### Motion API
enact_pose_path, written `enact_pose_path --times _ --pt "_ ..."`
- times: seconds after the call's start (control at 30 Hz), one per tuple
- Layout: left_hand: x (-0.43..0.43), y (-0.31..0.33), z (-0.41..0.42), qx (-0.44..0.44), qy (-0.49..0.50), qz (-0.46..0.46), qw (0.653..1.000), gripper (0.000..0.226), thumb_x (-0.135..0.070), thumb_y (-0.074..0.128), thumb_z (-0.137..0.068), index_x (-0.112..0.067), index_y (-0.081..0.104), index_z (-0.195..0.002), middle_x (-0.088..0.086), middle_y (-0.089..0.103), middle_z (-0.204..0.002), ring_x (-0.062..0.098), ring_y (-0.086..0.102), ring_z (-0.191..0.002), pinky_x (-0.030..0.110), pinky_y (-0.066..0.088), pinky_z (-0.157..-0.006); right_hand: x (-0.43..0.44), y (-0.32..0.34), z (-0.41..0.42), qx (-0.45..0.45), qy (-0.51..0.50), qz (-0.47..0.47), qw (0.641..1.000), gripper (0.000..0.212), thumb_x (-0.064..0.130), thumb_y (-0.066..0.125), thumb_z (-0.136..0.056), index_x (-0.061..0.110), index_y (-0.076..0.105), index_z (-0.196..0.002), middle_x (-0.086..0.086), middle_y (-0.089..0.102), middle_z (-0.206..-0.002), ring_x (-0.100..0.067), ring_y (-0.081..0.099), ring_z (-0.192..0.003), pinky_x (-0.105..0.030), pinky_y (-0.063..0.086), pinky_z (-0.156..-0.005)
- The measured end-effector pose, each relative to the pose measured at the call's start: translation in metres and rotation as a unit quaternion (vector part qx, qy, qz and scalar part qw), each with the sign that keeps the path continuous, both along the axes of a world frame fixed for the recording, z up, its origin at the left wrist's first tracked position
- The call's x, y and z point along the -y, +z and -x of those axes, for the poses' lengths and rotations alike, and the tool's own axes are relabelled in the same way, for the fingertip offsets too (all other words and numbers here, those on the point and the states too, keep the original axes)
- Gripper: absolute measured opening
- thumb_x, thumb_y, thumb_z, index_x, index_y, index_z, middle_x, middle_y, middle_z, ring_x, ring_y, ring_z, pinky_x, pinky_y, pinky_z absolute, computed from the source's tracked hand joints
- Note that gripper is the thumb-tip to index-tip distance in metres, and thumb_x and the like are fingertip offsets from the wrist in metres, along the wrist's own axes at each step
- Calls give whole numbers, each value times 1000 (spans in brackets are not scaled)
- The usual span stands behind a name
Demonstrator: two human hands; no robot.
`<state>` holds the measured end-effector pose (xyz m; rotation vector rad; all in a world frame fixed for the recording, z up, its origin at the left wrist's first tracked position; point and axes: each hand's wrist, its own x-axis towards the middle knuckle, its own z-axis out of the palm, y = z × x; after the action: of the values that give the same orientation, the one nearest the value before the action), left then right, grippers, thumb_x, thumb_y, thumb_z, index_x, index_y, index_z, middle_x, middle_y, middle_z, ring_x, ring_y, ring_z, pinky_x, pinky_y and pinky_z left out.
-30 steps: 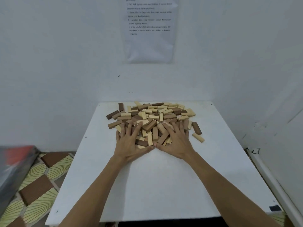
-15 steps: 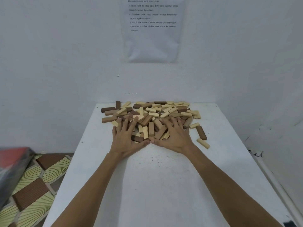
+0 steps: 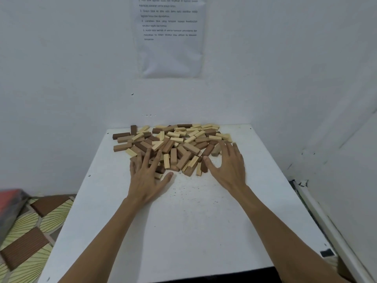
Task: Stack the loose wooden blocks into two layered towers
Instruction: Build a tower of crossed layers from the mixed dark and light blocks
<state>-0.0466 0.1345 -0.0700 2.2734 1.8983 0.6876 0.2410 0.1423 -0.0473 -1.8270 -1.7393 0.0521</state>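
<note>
A loose heap of wooden blocks (image 3: pixel 173 142), pale, mid-brown and dark brown, lies at the far end of the white table (image 3: pixel 183 221). My left hand (image 3: pixel 148 176) lies flat with spread fingers on the heap's near left edge, covering a few blocks. Spread and straight-fingered, my right hand (image 3: pixel 228 166) touches the heap's near right edge, its thumb by a dark block. Neither hand holds a block. No tower stands anywhere on the table.
White walls close in behind and to the right of the table, with a printed sheet (image 3: pixel 170 35) taped above the heap. Patterned floor tiles (image 3: pixel 30 231) and a red-grey object (image 3: pixel 10 203) lie to the left.
My hands have pushed the heap farther toward the back wall. My right hand has moved away from the left one to the heap's right side, gathering the stray blocks there.
</note>
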Motion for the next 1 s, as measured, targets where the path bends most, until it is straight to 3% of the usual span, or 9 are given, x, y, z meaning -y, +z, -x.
enact_pose_path --times 0.13,0.3,0.5,0.63,0.73,0.8,0.9,1.0 --pt "-3 0 -5 -10 9 10 1000 87 -84 25 -87 -39 19 -162 2 6 -172 34 5 -157 61 4 -124 -2 -12 -15 -10 -31 111 993 97 82 38 -90 26 8 -164 -4 6 -172 -34 0 -158 -68 17 -120" --pt "-16 0 -6 0 30 0 1000 83 -84 29 -90 -37 28 -158 1 5 -172 32 4 -157 62 7 -122 -29 -14 -16 -39 -27 116 992 106 91 28 -83 31 -3 -164 -5 -5 -173 -34 -5 -158 -66 9 -121" --pt "-34 6 -1 93 100 43 990 89 -84 24 -85 -39 18 -162 4 -2 -172 33 -9 -157 64 1 -122 -80 -8 -21 -61 -54 122 989 114 98 20 -74 30 3 -164 -6 0 -173 -29 -1 -159 -63 8 -124" --pt "-57 11 15 160 130 51 977 96 -87 22 -83 -34 18 -162 10 -5 -171 39 -8 -156 60 4 -125 -114 -7 -17 -46 -42 143 988 115 104 13 -69 39 7 -164 -3 4 -173 -27 3 -159 -66 4 -123" --pt "-75 12 26 204 153 49 966 89 -84 33 -89 -40 10 -162 11 -15 -170 39 -15 -155 58 1 -125 -125 -10 -13 -2 -15 157 987 109 104 11 -69 45 21 -160 0 17 -171 -25 11 -158 -68 5 -121" --pt "-85 15 30 213 180 56 959 94 -83 33 -87 -34 11 -163 15 -17 -169 40 -16 -155 57 -1 -125 -128 -13 -8 17 -5 156 988 104 103 12 -69 47 31 -154 0 23 -169 -25 15 -157 -68 7 -120" --pt "-95 16 34 189 186 71 962 101 -84 28 -83 -24 17 -163 19 0 -170 36 -6 -157 56 4 -126 -129 -15 2 36 -7 148 988 93 101 15 -73 50 38 -148 -2 31 -164 -26 22 -153 -69 13 -119" --pt "-97 11 38 178 149 53 971 96 -84 27 -85 -25 27 -161 12 20 -167 31 12 -155 53 15 -125 -124 -15 22 33 -7 140 990 83 98 21 -78 51 45 -140 -6 37 -159 -30 26 -150 -67 18 -118"
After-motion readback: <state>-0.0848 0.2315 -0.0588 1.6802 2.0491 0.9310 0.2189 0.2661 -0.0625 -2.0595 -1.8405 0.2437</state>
